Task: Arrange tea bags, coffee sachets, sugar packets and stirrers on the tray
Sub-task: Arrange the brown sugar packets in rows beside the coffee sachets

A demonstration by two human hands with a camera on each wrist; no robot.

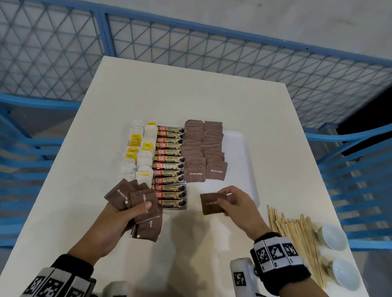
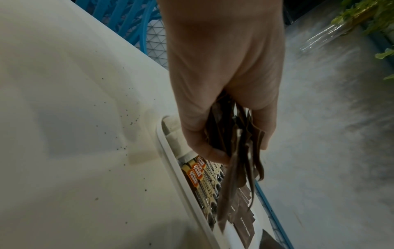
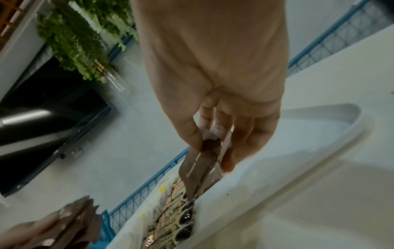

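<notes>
Brown sugar packets [image 1: 204, 149] filled two columns on the white tray [image 1: 248, 167], lying flat and overlapping, beside a column of coffee sachets [image 1: 171, 164] whose long sides ran across the tray. Left of these lay two columns of tea bags [image 1: 140, 150] with yellow tags. The tray's right part was bare.

The right hand [image 1: 237, 205] hovered over the tray's near edge, thumb and fingertips pinching a single sugar packet [image 1: 211, 203] held nearly flat, its printed side up. The left hand [image 1: 122, 215], palm turned up near the tray's near-left corner, gripped a fanned bunch of sugar packets [image 1: 142, 211], thumb pressed across them.

On the worktop [image 1: 190, 88], to the right of the tray, wooden stirrers [image 1: 298, 238] lay loosely bundled, pointing away from the person, with two small white bowls [image 1: 337, 253] just beside them.
</notes>
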